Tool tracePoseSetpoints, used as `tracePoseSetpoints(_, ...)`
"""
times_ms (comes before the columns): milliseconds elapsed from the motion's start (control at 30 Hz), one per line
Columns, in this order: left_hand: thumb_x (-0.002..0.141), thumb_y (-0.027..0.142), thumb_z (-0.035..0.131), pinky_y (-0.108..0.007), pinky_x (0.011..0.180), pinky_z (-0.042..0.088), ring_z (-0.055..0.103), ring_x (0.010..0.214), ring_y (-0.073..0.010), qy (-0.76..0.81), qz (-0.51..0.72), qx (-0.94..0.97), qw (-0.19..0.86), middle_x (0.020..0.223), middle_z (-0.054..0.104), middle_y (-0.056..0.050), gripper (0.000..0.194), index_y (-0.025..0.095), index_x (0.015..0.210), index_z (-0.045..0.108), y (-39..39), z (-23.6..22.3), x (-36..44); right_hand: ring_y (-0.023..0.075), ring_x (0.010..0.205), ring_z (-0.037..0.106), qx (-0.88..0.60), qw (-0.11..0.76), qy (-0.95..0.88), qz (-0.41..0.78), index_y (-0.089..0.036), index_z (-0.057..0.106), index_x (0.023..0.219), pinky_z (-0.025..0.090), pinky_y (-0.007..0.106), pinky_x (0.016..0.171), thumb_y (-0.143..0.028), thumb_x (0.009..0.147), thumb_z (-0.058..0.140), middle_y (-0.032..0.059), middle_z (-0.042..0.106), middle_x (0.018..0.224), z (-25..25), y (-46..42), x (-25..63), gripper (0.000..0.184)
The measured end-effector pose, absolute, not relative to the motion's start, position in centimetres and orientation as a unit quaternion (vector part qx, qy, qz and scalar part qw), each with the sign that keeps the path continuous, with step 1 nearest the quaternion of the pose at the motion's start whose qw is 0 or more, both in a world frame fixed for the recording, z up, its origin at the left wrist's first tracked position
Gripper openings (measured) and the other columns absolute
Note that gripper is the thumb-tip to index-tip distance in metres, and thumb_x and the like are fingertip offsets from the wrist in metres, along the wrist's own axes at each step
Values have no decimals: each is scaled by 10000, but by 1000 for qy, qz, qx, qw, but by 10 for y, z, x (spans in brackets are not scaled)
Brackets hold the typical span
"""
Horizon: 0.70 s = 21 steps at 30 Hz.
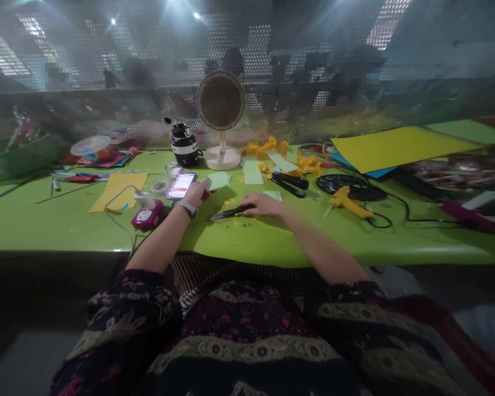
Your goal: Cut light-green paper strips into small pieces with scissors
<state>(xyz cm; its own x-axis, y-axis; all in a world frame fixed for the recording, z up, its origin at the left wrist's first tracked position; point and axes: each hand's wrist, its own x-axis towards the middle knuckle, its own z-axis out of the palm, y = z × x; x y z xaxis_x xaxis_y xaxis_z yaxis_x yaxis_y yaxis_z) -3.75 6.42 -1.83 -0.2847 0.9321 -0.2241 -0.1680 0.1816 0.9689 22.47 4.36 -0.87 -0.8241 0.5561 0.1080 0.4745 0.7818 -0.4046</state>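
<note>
My left hand (198, 193), with a band on its wrist, is closed on the edge of some light green paper pieces (219, 180), just right of a lit phone (181, 186). Its fingertips are partly hidden. My right hand (260, 205) grips the black handles of a pair of scissors (229, 213). The blades point left, low over the green table (214, 236), and whether they are parted is too small to tell. Small yellow and pale scraps (241, 223) lie around the blades. Another light green paper piece (274, 195) shows just behind my right hand.
A white fan (220, 102) and dark jug (185, 147) stand at the back. Left are a purple plug adapter (147, 215) and tape roll (159, 188). Right are a black stapler-like tool (289, 184), yellow glue gun (350, 203) with cable, black palette (346, 184) and yellow sheets (404, 146).
</note>
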Motion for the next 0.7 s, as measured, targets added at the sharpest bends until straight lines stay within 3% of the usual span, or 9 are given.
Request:
tracePoseSetpoints(167,805,207,779,-220,466,394,599,499,-156,630,516,387,432,530,560,-9,217,175,713,585,99,-12,-32,219,962,629,-267,93,-945,165,-285,771,1130,490,350,839,-227,876,733,56,694,1033,-7,36,221,263)
tracePoseSetpoints(333,752,192,770,-254,603,446,667,704,-228,670,470,453,354,518,569,-27,230,202,631,575,125,-9,-33,241,957,632,-280,73,-946,149,-234,776,1133,461,338,794,-220,877,736,84,689,1007,-1,25,220,260)
tracePoseSetpoints(433,726,198,767,-285,714,465,674,991,-319,692,431,492,306,641,650,-79,270,221,602,528,128,-12,-37,236,930,634,-279,65,-948,140,-236,780,1125,435,314,733,-249,885,732,83,694,998,3,18,218,245)
tracePoseSetpoints(500,699,190,790,-325,828,467,592,1210,-387,699,417,513,274,806,698,-133,304,226,625,498,126,-15,-38,228,900,635,-276,65,-949,139,-228,788,1102,418,303,697,-314,901,724,86,697,978,5,16,217,228)
tracePoseSetpoints(600,681,241,839,-410,979,435,477,1361,-454,707,393,561,174,1057,696,-207,336,217,841,544,118,-18,-35,233,895,648,-281,80,-946,142,-209,788,1098,439,312,705,-428,924,700,102,714,988,4,18,217,294)
tracePoseSetpoints(700,760,342,792,-464,1055,399,391,1430,-479,682,401,595,141,1248,624,-276,418,179,1079,577,108,-15,-29,261,1013,668,-325,108,-929,142,-198,760,1186,500,361,833,-454,943,672,129,726,1124,0,27,222,364)
